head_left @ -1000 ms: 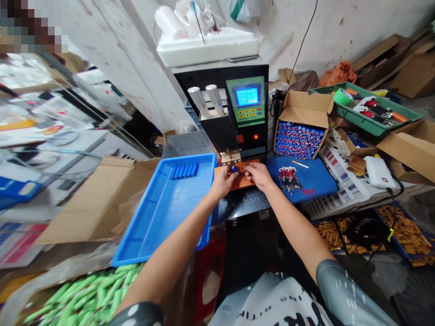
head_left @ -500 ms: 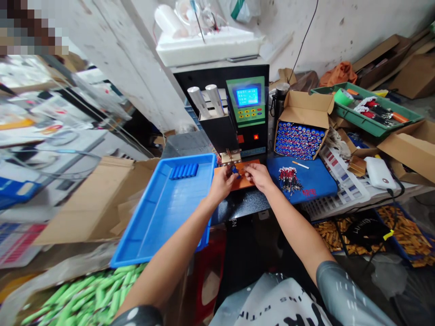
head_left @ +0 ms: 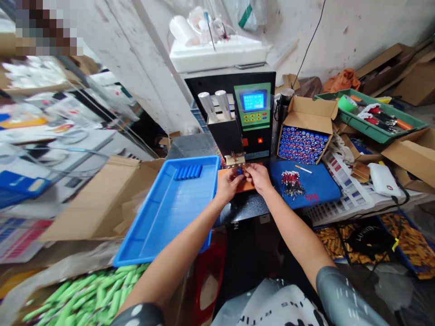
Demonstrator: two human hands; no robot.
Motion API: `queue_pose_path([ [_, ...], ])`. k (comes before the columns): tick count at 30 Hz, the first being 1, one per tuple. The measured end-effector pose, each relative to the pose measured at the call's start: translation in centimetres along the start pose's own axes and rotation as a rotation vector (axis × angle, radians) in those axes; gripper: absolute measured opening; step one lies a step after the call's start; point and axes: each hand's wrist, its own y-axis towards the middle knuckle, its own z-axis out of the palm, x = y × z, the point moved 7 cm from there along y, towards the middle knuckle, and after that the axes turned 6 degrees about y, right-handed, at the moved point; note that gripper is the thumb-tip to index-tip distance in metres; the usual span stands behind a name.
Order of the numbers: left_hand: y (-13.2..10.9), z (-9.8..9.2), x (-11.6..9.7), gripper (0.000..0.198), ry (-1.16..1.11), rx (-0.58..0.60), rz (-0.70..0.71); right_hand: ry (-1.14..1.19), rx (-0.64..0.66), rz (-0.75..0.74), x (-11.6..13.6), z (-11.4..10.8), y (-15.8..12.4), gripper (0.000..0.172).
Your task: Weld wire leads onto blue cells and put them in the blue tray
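My left hand [head_left: 228,184] is closed on a small blue battery cell [head_left: 240,171], at the electrode tips [head_left: 235,158] of a black spot welder [head_left: 217,138]. My right hand [head_left: 258,177] comes in from the other side, thumb and fingers pinched together close to the cell. What sits in that pinch is too small to make out. Both hands are above an orange board [head_left: 245,186] on the dark worktop. To the left, a row of several blue cells [head_left: 188,172] lies in a blue tray [head_left: 166,217].
Red and black wire leads [head_left: 292,183] and a cigarette [head_left: 303,169] lie on a blue mat [head_left: 324,183]. Behind it, a cardboard box [head_left: 311,113] holds many blue cells. Green-wrapped cells [head_left: 102,294] fill the lower left. A green bin [head_left: 384,124] stands at the right.
The right hand has moved left, nearer to the left hand and the cell. The whole view has shifted slightly, with the scene lying a little further right and lower.
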Motion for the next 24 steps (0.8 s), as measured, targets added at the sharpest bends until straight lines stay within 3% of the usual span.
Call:
queue_pose_path([
  [7, 0.0, 0.1, 0.1, 0.035, -0.085, -0.001, 0.038, -0.349, -0.095, -0.109, 0.2, -0.3, 0.3, 0.028],
  [13, -0.1, 0.3, 0.0, 0.035, -0.104, 0.007, 0.054, -0.623, -0.135, -0.215, 0.9, -0.3, 0.0, 0.028],
  [24, -0.1, 0.3, 0.9, 0.036, -0.101, -0.015, 0.031, -0.754, -0.187, -0.234, 1.3, 0.0, -0.3, 0.028],
])
